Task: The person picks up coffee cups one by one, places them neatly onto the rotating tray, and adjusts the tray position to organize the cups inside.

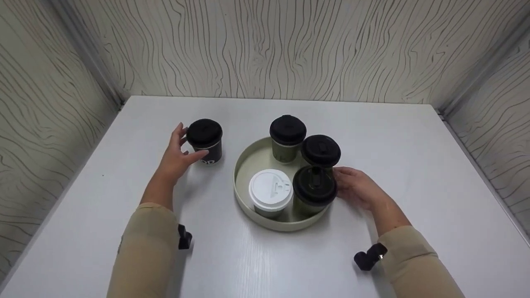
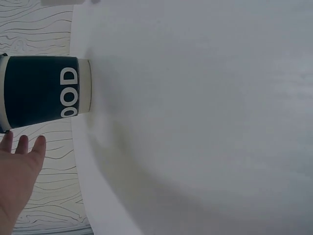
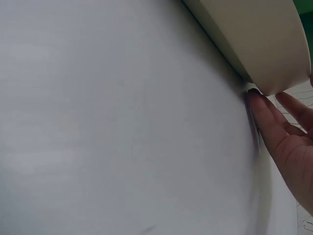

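A dark paper cup (image 1: 211, 154) with a black lid and white lettering stands upright on the white table, left of a round pale green tray (image 1: 242, 203). My left hand (image 1: 176, 159) is spread around the cup's left side, its thumb across the front. In the left wrist view, the fingers of that hand (image 2: 22, 171) reach up beside the cup (image 2: 41, 90) near its lid. My right hand (image 1: 358, 188) is at the tray's right side. The right wrist view shows its straight fingertips (image 3: 257, 100) against the lower edge of the tray wall (image 3: 254, 44).
Inside the tray stand several lidded cups: a white-lidded cup (image 1: 271, 190) at the front left, a large black-lidded cup (image 1: 314, 186) at the front right, another black-lidded cup (image 1: 321, 151) behind it, and one (image 1: 287, 132) at the back. Wood-patterned panels (image 1: 265, 49) enclose the table.
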### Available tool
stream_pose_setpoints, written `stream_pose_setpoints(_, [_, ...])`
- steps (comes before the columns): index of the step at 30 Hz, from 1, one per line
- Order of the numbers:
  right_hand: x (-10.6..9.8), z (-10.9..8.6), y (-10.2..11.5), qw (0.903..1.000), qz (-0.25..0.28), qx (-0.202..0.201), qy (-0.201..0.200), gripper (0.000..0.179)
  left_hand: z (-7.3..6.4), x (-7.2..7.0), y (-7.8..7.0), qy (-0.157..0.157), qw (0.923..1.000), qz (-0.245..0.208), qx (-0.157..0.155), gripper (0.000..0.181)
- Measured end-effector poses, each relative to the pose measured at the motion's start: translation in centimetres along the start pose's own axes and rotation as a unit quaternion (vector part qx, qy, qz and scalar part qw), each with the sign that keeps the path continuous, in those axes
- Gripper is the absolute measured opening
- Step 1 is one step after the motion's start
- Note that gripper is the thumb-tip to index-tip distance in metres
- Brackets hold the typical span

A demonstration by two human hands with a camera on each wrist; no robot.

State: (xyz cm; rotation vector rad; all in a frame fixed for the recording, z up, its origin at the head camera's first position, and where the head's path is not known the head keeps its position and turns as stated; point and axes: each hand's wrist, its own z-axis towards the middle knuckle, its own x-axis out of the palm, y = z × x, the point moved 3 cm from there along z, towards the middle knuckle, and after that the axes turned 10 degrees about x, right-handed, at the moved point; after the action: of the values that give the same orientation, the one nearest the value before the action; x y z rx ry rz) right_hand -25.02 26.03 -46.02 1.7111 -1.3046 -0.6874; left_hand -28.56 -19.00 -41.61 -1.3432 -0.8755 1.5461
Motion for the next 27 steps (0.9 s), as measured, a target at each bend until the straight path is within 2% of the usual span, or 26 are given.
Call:
stream_pose_setpoints(4, [-0.1, 0.1, -0.1, 1.0000, -0.002, -0.009, -0.002, 0.055, 0.2, 0.1, 0.2, -0.001, 0.9999, -0.004, -0.010, 0.108])
stream_pose_setpoints(15, [-0.3, 0.1, -0.1, 1.0000, 0.001, 0.001, -0.002, 0.058, 0.7, 0.5, 0.5, 0.004, 0.9993, 0.006, -0.037, 0.106])
stream_pose_setpoints(20, [-0.3, 0.1, -0.2, 1.0000, 0.008, -0.002, -0.004, 0.056, 1.0, 0.6, 0.7, 0.011, 0.9992, 0.014, -0.036, 0.107])
stream_pose_setpoints(27, [-0.5, 0.2, -0.3, 0.9998, 0.015, 0.001, -0.010, 0.053, 1.3, 1.0, 0.8, 0.000, 0.9992, 0.012, -0.037, 0.101])
